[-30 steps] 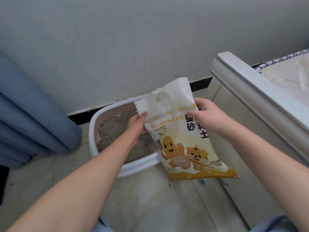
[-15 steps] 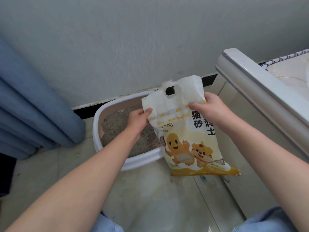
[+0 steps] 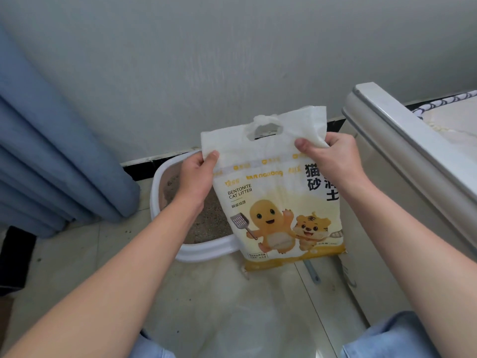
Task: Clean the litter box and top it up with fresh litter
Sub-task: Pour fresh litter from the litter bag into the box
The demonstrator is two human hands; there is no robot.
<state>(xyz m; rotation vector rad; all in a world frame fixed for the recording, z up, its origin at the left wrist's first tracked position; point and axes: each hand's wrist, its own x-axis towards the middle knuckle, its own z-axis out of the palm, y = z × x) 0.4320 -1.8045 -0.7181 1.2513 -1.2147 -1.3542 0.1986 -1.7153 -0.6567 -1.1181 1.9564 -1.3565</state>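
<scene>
The person holds a bag of bentonite cat litter (image 3: 281, 202) upright in the middle of the frame, with one hand on each top corner. The left hand (image 3: 195, 177) pinches the upper left corner, with the thumb on the printed front and the other fingers hidden behind the bag. The right hand (image 3: 335, 158) grips the upper right corner in the same way, thumb pressed on the front. The bag hangs in front of the right part of the litter box (image 3: 204, 251), which stands on the floor by the wall, centre left. There is grey litter (image 3: 206, 226) inside it. A blue curtain (image 3: 51, 156) fills the left edge, and a white appliance (image 3: 413, 156) the right.

I think the topping-up step is in hand, and the bag is only being made ready. Whether its top is open I cannot tell. The next move probably calls for pulling the top apart, then tipping the mouth over the box slowly, so no grains jump onto the tiles.
</scene>
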